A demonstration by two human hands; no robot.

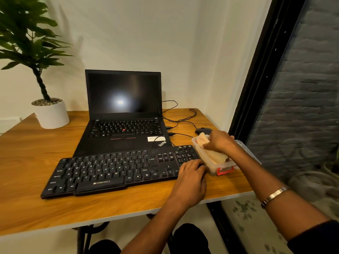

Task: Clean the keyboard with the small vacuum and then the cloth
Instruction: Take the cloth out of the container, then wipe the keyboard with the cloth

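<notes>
Wooden table (pixel 33 162). Back left corner: white potted plant (pixel 50 114). Back centre: open black laptop (pixel 124 114). Front centre: black keyboard (pixel 113 169). Right edge: clear plastic box (pixel 222 165), black mouse (pixel 201 131) behind it, cables (pixel 183 120).

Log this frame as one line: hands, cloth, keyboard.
right hand: grips cloth over clear box | left hand: rests on keyboard right end | vacuum: not seen

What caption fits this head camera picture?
Right hand holds a cloth over a box; left hand rests on the keyboard.
</notes>
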